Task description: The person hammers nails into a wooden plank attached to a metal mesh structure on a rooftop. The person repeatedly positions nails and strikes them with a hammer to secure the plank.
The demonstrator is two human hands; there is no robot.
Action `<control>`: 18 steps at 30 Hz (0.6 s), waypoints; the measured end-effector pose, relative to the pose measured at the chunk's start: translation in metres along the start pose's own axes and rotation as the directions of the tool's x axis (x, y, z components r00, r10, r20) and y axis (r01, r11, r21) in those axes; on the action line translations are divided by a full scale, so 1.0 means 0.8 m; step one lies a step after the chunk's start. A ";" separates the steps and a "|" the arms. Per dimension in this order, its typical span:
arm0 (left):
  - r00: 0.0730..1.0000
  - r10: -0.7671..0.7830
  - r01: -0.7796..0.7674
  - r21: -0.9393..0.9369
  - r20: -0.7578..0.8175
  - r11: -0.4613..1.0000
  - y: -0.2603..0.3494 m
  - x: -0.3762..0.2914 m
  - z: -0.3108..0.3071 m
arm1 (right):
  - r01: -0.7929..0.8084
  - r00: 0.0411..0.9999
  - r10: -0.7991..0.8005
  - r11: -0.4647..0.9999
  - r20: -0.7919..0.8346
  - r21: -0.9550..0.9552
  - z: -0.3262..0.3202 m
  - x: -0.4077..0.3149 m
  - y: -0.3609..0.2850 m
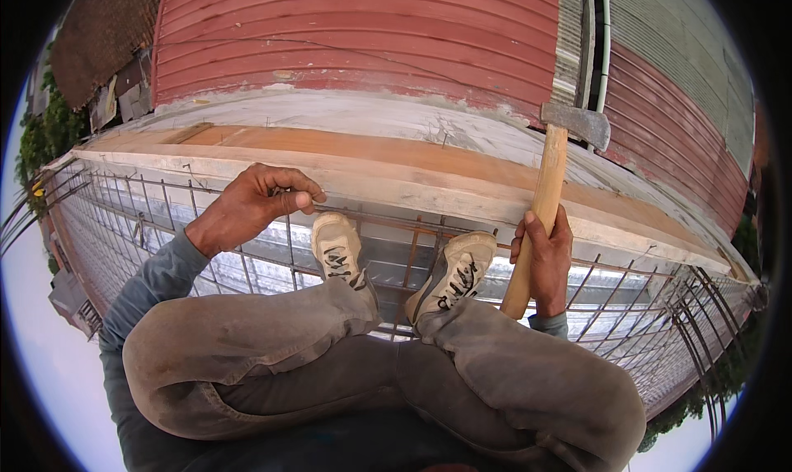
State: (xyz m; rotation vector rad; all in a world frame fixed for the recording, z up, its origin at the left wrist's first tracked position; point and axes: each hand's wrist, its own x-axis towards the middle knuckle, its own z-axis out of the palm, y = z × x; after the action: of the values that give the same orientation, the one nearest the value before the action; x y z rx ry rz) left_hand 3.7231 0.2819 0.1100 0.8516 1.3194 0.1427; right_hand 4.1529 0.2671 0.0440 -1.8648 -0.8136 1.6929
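Observation:
My right hand (547,255) grips the wooden handle of a hatchet (552,175). Its grey steel head points away from me, above the far edge of a long pale timber board (383,175). Over the near side of that board, to the left, is my left hand (253,203). Its fingers are curled and the thumb lies close to the index finger; whether something small is pinched there cannot be made out. My two shoes (337,246) rest between the hands, close to the board, above a mesh of steel reinforcing bars (408,252).
Shiny corrugated metal decking (272,252) lies under the rebar. Upright bars (699,329) stand at the right. Several thin nails or wires stick up by the board. Beyond an orange plywood strip (346,141) and a pale concrete ledge (346,110) lies a red metal roof (359,32).

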 end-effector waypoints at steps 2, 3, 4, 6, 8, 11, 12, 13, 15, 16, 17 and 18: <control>0.998 -0.059 0.055 0.116 0.034 0.992 0.037 -0.003 -0.039 | 0.013 1.000 -0.013 0.999 -0.001 -0.033 -0.006 -0.003 -0.005; 0.996 -0.073 0.063 0.150 0.060 0.987 0.056 0.017 -0.049 | 0.012 0.999 -0.014 0.998 -0.033 -0.057 -0.018 -0.010 -0.006; 0.998 -0.048 0.037 0.223 0.047 0.974 0.064 0.034 -0.062 | -0.001 0.999 -0.001 0.999 -0.035 -0.052 -0.016 -0.007 -0.002; 1.000 0.006 -0.004 0.374 -0.003 0.927 0.083 0.076 -0.070 | -0.012 0.999 0.011 0.999 -0.033 -0.033 -0.016 -0.003 -0.002; 0.998 0.066 -0.056 0.400 -0.013 0.915 0.089 0.125 -0.055 | -0.026 0.999 0.026 0.999 -0.023 -0.032 -0.009 0.002 -0.002; 0.995 0.093 -0.077 0.403 -0.021 0.912 0.045 0.211 -0.011 | -0.037 0.999 0.037 0.999 0.012 -0.022 0.001 0.002 -0.009; 0.995 0.091 -0.096 0.277 0.033 0.956 0.030 0.248 0.010 | -0.039 0.999 0.040 0.999 0.005 -0.027 -0.009 -0.004 -0.018; 0.997 0.058 -0.066 0.150 0.058 0.987 0.000 0.264 0.020 | -0.061 0.997 0.060 0.998 0.040 0.005 -0.013 -0.003 -0.017; 0.992 -0.021 -0.005 0.204 0.122 0.979 -0.036 0.283 0.050 | -0.105 0.993 0.102 0.993 0.050 0.048 -0.043 -0.016 -0.030; 0.986 -0.055 0.016 0.239 0.160 0.971 -0.045 0.292 0.060 | -0.109 0.993 0.107 0.993 0.049 0.049 -0.063 -0.023 -0.039; 0.982 -0.052 0.009 0.231 0.181 0.973 -0.043 0.306 0.069 | -0.108 0.992 0.102 0.992 0.077 0.067 -0.086 -0.032 -0.049; 0.983 -0.069 0.029 0.230 0.169 0.973 -0.047 0.305 0.064 | -0.078 0.993 0.074 0.996 0.096 0.042 -0.102 -0.034 -0.053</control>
State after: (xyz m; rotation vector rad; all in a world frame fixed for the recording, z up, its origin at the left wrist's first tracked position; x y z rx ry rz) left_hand 3.8247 0.3648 -0.1052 0.9998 1.2026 -0.1227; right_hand 4.2283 0.2803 0.1017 -1.8180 -0.7427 1.8431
